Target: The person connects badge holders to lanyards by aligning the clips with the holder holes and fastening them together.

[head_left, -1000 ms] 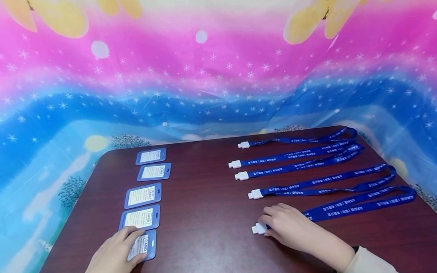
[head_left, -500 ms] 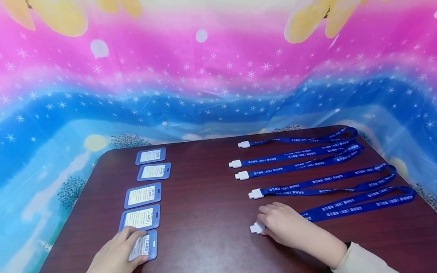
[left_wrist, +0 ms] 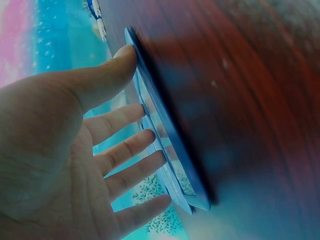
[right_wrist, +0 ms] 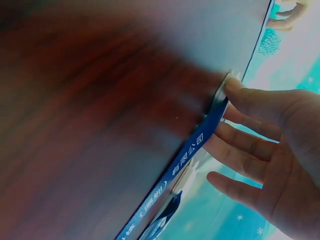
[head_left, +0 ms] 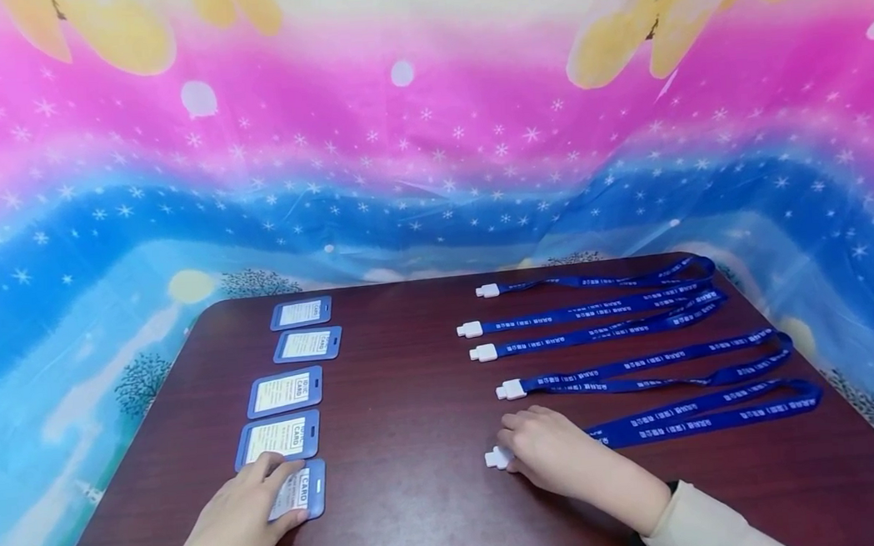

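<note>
My left hand holds the nearest blue badge holder across its width, thumb at the near edge and fingers at the far side. The holder lies on the table, its card window partly covered by the hand. In the left wrist view the thumb presses the rim of this badge holder. My right hand pinches the nearest blue lanyard just behind its white clip. From the right wrist, the thumb is on the clip and the printed strap trails away beneath the fingers.
Several more badge holders form a column on the left of the brown table. Several other lanyards lie side by side on the right, white clips facing left. A colourful curtain hangs behind the table's back edge.
The right hand has slid leftward, drawing the nearest lanyard and its clip along. The left hand and its badge holder have shifted slightly right. The other holders and lanyards stay put.
</note>
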`<state>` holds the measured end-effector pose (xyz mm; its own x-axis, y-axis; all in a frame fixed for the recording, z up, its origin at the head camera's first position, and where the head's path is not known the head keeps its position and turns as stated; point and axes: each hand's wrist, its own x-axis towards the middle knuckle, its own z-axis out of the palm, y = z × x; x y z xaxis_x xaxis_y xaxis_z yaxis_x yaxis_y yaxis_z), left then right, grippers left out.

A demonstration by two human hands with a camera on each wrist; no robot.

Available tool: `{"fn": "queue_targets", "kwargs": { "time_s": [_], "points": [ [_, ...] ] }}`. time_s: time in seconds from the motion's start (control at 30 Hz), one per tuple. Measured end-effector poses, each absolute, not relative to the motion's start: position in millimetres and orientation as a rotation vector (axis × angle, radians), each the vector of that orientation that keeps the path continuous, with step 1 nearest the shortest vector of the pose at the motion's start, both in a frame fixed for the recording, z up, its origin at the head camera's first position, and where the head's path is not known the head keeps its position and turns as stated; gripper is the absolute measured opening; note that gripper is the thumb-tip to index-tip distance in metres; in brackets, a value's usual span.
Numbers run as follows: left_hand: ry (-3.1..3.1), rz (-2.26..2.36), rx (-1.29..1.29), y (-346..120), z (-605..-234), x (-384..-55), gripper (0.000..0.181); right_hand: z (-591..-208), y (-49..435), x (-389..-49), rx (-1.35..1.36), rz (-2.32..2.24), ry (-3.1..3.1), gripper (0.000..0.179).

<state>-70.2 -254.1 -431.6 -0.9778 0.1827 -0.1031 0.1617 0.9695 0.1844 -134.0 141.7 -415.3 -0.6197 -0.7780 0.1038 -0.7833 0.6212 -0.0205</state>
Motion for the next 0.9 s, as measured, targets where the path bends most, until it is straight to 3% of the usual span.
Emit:
{"fn": "queue_targets", "kwargs": {
  "time_s": [0.9],
  "points": [
    [3.009,0.278,0.314,-230.3,-430.7,-71.4,0.059,-415.6,133.1,-136.2,1.311,0.109,-2.771,0.021]
  ]
}}
